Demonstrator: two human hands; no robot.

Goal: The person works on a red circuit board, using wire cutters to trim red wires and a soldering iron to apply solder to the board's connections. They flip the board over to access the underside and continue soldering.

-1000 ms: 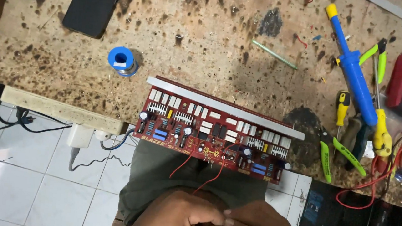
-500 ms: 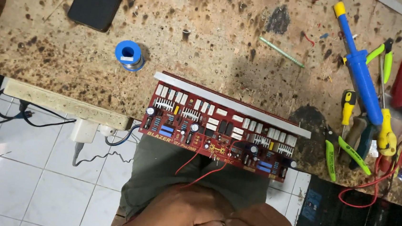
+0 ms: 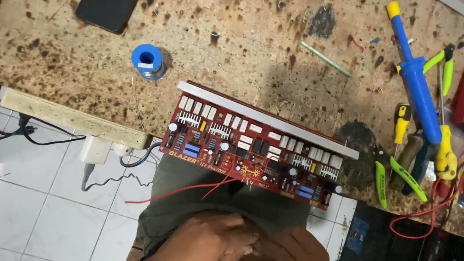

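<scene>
At the bottom edge of the head view, the left hand and the right hand are pressed together over the lap, fingertips meeting in a pinch. Whether anything is gripped between them cannot be told, since the meeting point is too small and shadowed. Thin red wires are seen running from the lower edge of the red rectangular circuit board with a grey metal heat-sink strip down toward the hands, one strand trailing off to the left over the white tiled floor.

The board is laid across the front edge of the stained, speckled wooden workbench, partly overhanging the olive-green trousers. A blue spool of solder is placed just left of the board, and a blue and yellow desoldering pump lies well to its right among green-handled pliers.

Compared with half a second ago, the hands are kept joined in the same pinch, the loose left strand is now more plainly shown, and the board is unmoved.
</scene>
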